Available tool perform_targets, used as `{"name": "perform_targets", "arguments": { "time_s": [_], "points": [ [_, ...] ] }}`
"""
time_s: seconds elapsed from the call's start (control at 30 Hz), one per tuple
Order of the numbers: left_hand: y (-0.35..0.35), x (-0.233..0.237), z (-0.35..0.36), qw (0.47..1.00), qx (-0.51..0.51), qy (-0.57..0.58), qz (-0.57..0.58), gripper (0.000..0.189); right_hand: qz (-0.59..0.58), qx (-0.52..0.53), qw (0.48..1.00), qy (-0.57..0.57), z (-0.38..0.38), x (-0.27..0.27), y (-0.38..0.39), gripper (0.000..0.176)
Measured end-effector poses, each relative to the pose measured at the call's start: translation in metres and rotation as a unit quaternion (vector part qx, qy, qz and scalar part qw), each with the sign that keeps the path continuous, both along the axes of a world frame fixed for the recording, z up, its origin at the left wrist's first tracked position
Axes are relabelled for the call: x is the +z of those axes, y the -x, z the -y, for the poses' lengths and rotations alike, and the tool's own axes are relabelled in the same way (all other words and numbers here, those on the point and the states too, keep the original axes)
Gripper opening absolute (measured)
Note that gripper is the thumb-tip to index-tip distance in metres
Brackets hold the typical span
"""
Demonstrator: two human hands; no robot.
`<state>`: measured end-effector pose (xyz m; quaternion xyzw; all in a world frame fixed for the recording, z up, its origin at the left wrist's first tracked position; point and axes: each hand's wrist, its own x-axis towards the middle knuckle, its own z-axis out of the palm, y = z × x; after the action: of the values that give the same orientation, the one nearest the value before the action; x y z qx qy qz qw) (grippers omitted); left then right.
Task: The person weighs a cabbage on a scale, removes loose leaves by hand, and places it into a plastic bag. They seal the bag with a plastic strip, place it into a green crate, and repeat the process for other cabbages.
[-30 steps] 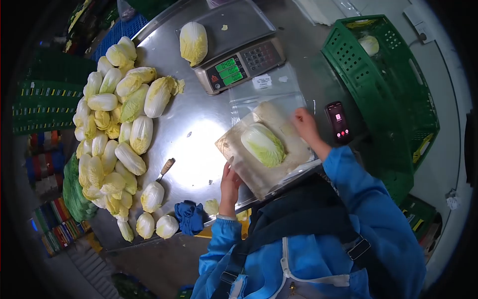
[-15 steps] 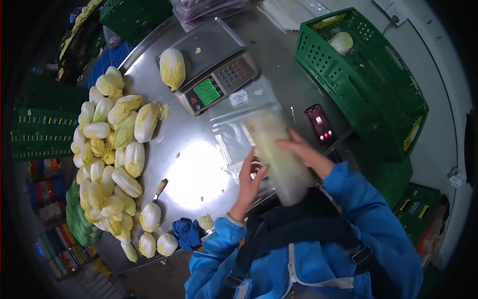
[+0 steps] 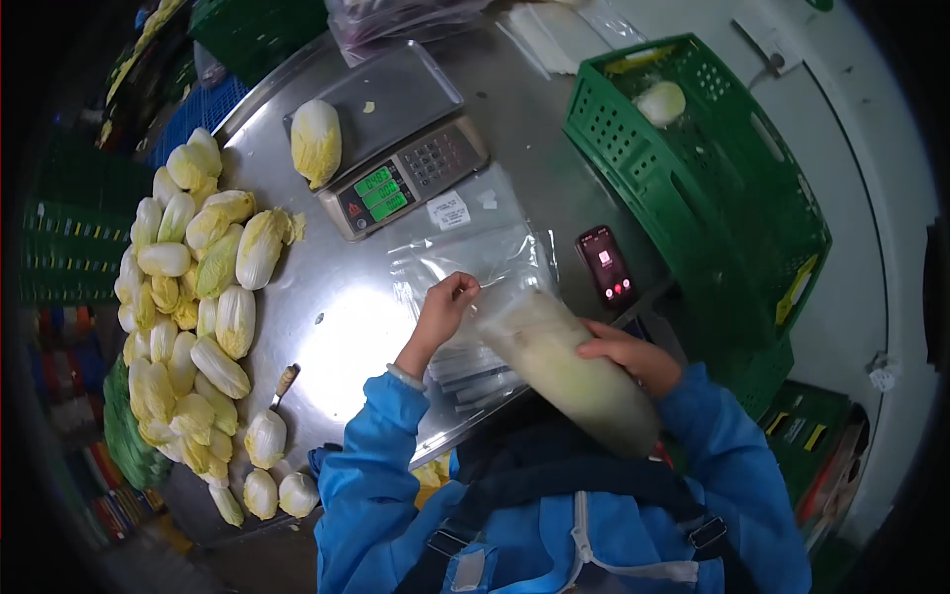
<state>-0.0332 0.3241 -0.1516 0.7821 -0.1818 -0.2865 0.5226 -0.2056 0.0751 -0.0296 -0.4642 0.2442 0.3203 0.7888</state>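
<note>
A Chinese cabbage in a clear plastic bag [image 3: 569, 371] lies tilted in front of my body. My right hand [image 3: 635, 360] grips it from the right side, fingers over the plastic. My left hand [image 3: 445, 312] is closed in a pinch at the bag's open upper-left end, apparently on its thin film. Beneath, a stack of flat clear bags [image 3: 465, 252] lies on the metal table, with a printed label [image 3: 448, 210] on top. Another Chinese cabbage [image 3: 317, 144] rests on the weighing scale [image 3: 401, 178], whose green display is lit.
A heap of Chinese cabbages [image 3: 183, 287] covers the table's left side. A knife [image 3: 284, 384] lies by the loose cabbages near the front. To the right are a phone [image 3: 605, 265] and a green crate [image 3: 683, 183] with one cabbage [image 3: 661, 103] inside.
The bagged cabbage has tilted further, its lower end swinging right. My left hand has risen away from the cabbage's side and closed into a pinch at the bag's mouth. The view has shifted slightly.
</note>
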Motion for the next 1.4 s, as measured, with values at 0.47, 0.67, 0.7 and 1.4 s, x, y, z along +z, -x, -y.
{"name": "perform_targets", "arguments": {
  "time_s": [0.47,0.67,0.7,1.4],
  "points": [
    [0.091,0.094,0.059,0.942,-0.121,0.135,0.283,0.016,0.073,-0.163,0.98,0.091,-0.043,-0.095,-0.022,0.037],
    [0.086,0.115,0.032,0.954,0.029,0.036,0.295,0.013,0.094,-0.204,0.972,0.069,-0.068,-0.064,-0.038,0.034],
    [0.1,0.128,0.031,0.957,-0.032,0.04,0.286,0.013,0.083,-0.265,0.959,0.053,-0.073,-0.066,-0.033,0.035],
    [0.211,0.102,-0.129,0.757,0.336,0.122,-0.547,0.038,0.368,0.36,0.83,0.215,-0.138,0.053,-0.028,0.059]
  ]
}}
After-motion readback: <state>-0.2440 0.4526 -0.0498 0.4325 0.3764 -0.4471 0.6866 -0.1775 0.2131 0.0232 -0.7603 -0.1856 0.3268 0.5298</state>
